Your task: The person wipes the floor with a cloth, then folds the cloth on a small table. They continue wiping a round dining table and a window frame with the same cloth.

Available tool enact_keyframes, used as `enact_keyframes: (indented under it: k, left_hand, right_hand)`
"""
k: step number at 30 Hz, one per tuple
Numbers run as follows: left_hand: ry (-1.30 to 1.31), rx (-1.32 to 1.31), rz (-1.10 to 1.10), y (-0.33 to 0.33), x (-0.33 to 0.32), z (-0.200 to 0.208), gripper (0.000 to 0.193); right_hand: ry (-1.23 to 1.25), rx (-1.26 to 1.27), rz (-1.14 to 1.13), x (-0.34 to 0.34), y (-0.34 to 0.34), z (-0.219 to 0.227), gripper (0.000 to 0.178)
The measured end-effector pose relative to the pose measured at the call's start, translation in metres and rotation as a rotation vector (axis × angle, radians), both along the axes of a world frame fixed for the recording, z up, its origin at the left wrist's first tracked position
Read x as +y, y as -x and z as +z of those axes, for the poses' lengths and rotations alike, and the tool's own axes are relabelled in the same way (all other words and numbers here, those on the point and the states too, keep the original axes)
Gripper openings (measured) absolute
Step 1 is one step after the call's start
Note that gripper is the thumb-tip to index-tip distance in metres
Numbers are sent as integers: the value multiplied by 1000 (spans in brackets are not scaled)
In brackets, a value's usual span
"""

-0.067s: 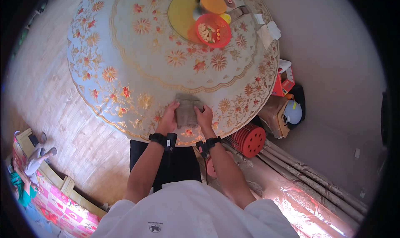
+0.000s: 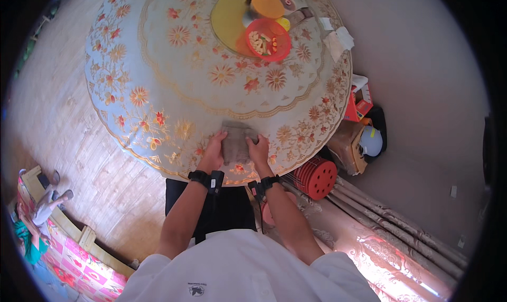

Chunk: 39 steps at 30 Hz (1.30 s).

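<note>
A folded grey-brown cloth (image 2: pixel 236 146) lies at the near edge of a round table (image 2: pixel 200 96) with a flowered cover. My left hand (image 2: pixel 214 151) grips the cloth's left side, thumb on top. On the opposite side, my right hand (image 2: pixel 257 150) holds the right edge between thumb and fingers. Parts of the fingers are hidden by the cloth. Both wrists carry black straps with small devices.
At the table's far side stand a red bowl (image 2: pixel 268 40) with pale and orange pieces, an orange lid-like round (image 2: pixel 267 5) and crumpled paper (image 2: pixel 338 42). Stacked red stools (image 2: pixel 317 178) and a cardboard box (image 2: pixel 346 146) stand right of the table. Another person (image 2: pixel 39 212) sits at lower left.
</note>
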<state>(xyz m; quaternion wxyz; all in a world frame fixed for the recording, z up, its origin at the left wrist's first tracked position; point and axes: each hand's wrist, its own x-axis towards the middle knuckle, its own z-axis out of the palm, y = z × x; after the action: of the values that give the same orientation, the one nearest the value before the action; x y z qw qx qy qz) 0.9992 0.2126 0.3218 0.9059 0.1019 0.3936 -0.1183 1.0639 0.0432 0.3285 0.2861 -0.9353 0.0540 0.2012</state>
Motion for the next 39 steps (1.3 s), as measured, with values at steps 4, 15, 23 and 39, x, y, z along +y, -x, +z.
enact_keyframes:
  k: [4, 15, 23, 39]
  left_hand:
    - [-67, -93, -154, 36, -1, 2, 48]
    - [-870, -663, -870, 36, -40, 84, 51]
    - [-1223, -981, -1109, 59, -119, 157, 64]
    - [-1556, -1558, -1518, 261, -296, 202, 84]
  right_hand:
    - [-289, 7, -133, 0, 34, 30, 55]
    - [-1205, 388, -728, -100, 122, 121, 46]
    - [-1057, -110, -793, -151, 208, 137, 37]
    - [-1035, -500, -996, -229, 427, 168, 68]
